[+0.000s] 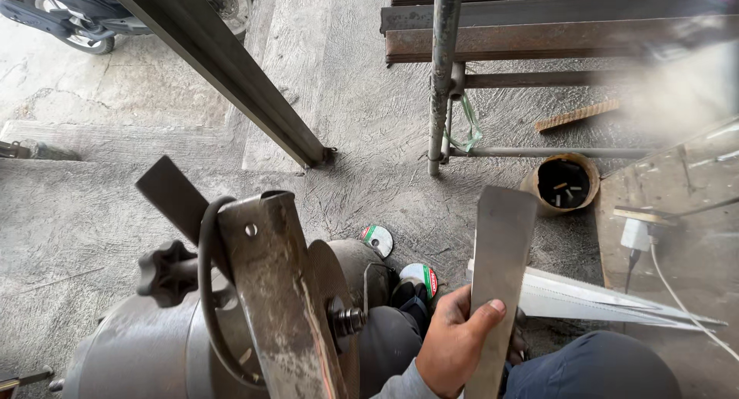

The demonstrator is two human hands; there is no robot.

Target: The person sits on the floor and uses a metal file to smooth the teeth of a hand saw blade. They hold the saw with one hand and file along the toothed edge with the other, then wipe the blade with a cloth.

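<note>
Head view shows first, at the bottom edge, one hand (454, 345) of the person; from the thumb position it looks like the left hand, and the right hand is not in the picture. The hand comes up from a grey sleeve, between the knees in dark blue trousers (593, 368). Its fingers are wrapped around a flat metal strip (500, 268), with the thumb pressed on the front face and the other fingers behind, so the grasp is closed on the strip. The strip stands almost upright, a little tilted, and its upper end is cut nearly square.

Just beside the hand, on the left side of the picture, there is a cut-off machine (192, 337) with a round grey motor body, a rusty steel guard (281, 291), a thin abrasive wheel (327, 291) with its nut, a black star knob (165, 272) and a black cable. The strip is near the wheel but does not touch it.

On the concrete floor a little farther lie two worn cutting discs with green and red labels (377, 239), and some pale pointed metal pieces (600, 299) to the right of the strip. A white plug with a cable (636, 236) rests on a board.

Farther away a round rusty can (562, 183) stands open on the floor; inside it is dark, with some small light bits that cannot be identified. Behind it a vertical pipe (443, 75) holds a rack of rusty steel bars (554, 29). A long dark beam (223, 68) leans across, and a motorcycle (115, 10) is at the top left.
</note>
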